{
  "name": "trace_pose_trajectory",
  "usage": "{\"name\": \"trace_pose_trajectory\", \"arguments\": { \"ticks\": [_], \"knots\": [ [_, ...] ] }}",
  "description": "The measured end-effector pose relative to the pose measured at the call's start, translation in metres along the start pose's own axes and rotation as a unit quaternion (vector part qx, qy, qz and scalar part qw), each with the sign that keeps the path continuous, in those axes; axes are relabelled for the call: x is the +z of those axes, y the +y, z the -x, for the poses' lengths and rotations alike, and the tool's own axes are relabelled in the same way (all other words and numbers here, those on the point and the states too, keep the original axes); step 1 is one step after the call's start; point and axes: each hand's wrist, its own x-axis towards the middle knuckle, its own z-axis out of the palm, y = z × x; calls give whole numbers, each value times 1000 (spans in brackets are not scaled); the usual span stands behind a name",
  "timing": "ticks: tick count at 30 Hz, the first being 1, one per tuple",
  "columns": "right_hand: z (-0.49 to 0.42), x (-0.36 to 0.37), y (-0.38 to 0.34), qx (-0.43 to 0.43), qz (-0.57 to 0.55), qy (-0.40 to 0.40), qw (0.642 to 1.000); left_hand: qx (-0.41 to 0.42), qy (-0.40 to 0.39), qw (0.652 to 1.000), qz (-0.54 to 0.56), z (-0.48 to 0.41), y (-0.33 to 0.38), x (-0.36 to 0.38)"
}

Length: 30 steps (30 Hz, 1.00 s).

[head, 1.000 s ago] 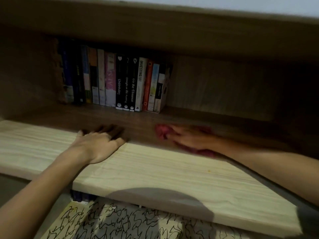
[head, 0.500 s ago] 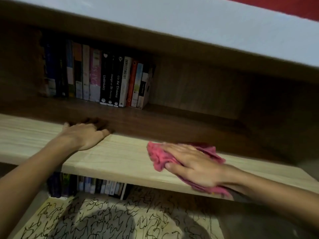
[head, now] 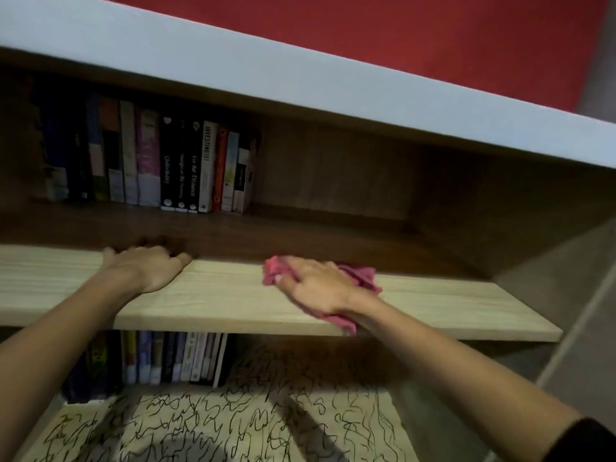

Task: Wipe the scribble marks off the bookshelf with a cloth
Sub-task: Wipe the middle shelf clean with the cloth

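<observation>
1. Both hands are on the light shelf board [head: 233, 301]. The left hand [head: 146, 268] lies palm down near its back edge, fingers loosely bent into shadow and gripping nothing I can make out. The right hand [head: 316, 288] presses flat, fingers straight, on the pink cloth [head: 360, 276].
2. That cloth sits bunched under the right palm on the board's right half, with 1 corner hanging over the front edge.
3. Black scribble marks [head: 233, 425] cover the surface 1 level lower, and I see none on the board under the cloth. The main risk is effort spent on clean wood while the marks go untouched.
4. Nothing pinches the cloth, so a fast sweep could let it slide out from under the palm and drop off the front edge.
5. Once wiping moves down, a dry or bunched cloth may smear the ink rather than lift it.
6. The lower row of books [head: 173, 358] stands just beside the marks, so a wide stroke leftward could knock them.
7. The upper row of books [head: 150, 161] stands at the back left, well apart from the cloth, and seems safe.
</observation>
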Motion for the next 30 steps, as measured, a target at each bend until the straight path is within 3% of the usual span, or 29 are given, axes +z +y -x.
{"name": "trace_pose_trajectory", "arguments": {
  "ticks": [2, 4, 8, 11, 13, 18, 21, 24, 26, 28, 30],
  "knots": [
    [33, 8, 8, -43, 11, 16, 999, 16, 7, 1000, 1, 2, -1, 1],
    [78, -3, 27, -17, -3, 31, 999, 27, 12, 1000, 6, 4, -3, 0],
    [114, -32, 141, 256, -62, 72, 962, 29, 15, 999, 1, 2, -1, 1],
    [95, -37, 172, 323, -22, 69, 944, 10, 16, 1000, 2, -2, 1, 2],
    [65, -26, 138, 278, -9, 62, 958, 6, 13, 1000, 4, -3, 2, 2],
    [41, 2, -7, 36, -26, 25, 999, 18, -5, 1000, -15, 14, 1, -4],
    [66, 2, -6, -9, -48, 13, 999, 32, -7, 999, -7, 20, 2, -6],
    [75, -4, 79, 79, -147, 36, 985, 42, -7, 999, -1, 21, 2, -6],
    [30, 41, 253, 182, -180, 66, 965, 40, -5, 999, -2, 18, 2, -5],
    [-21, 55, 363, 205, -127, 125, 962, 41, -7, 999, 4, 14, 3, -3],
    [-53, 41, 321, 218, -71, 126, 965, 41, -7, 999, 13, 8, 3, 0]
  ]
}}
